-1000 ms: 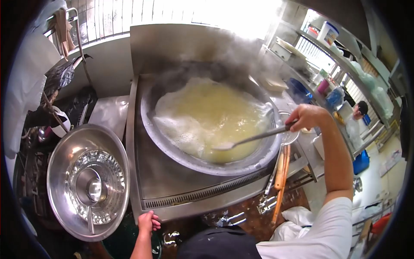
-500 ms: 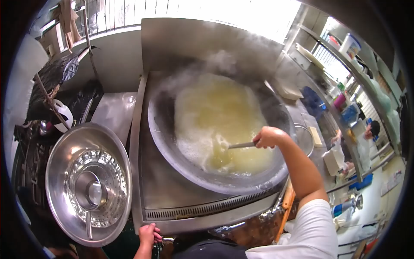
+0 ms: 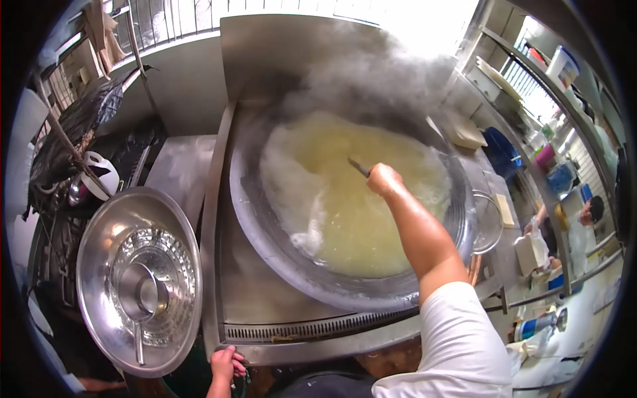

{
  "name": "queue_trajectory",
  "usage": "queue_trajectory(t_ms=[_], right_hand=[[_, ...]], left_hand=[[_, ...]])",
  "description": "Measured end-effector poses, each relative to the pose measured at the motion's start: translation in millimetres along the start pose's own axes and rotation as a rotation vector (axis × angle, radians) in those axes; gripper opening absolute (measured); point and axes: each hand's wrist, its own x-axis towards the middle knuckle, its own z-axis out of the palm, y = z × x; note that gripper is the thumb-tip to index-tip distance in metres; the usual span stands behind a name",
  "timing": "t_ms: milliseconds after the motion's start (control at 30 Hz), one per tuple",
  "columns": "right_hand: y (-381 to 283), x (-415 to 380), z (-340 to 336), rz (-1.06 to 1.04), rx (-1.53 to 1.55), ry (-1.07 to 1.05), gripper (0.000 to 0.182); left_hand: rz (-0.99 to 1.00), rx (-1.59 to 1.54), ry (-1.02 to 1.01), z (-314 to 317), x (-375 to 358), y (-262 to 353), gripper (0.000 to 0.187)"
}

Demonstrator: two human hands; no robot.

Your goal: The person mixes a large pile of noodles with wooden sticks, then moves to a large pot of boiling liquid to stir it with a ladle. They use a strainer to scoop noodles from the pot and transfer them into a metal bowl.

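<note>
In the head view, a wide, deep wok (image 3: 292, 286) holds steaming, pale yellow liquid (image 3: 358, 229) with white foam at its left side. My right hand (image 3: 385, 180) reaches over the middle of it, closed round a metal handle (image 3: 357, 166). The far end of that utensil is sunk in the liquid, so its kind is hidden. Low in the view, my left hand (image 3: 227, 363) rests at the front left corner of the stove top (image 3: 265, 265), fingers loosely bent and slightly apart, holding nothing.
To the left stands a large steel basin (image 3: 96, 278) with a perforated metal colander (image 3: 176, 265) and a steel dipper (image 3: 141, 298) in it. A round wire strainer (image 3: 488, 225) lies right of the wok. Shelving (image 3: 531, 73) lines the right side. Steam drifts over the back.
My right hand has moved away from me and to the left over the wok, taking the utensil along. More steam rises, and the foam has shifted. My left hand has barely moved.
</note>
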Motion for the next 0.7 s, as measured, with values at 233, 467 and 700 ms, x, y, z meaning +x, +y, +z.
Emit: queue_trajectory(t_ms=[233,467,700], right_hand=[[43.5,-139.3,-87.3,-0.102,0.132,-0.111,0.032],[109.7,-263.3,-202.3,-0.128,0.215,-0.206,0.039],[121.6,-315.6,-220.2,-0.044,0.241,-0.445,0.038]], left_hand=[[0.047,0.021,-0.064,2.0,0.5,4.1,0.042],[0.074,0.041,-0.140,-2.5,7.3,3.2,0.038],[0.072,0.060,-0.164,-0.1,5.6,5.1,0.036]])
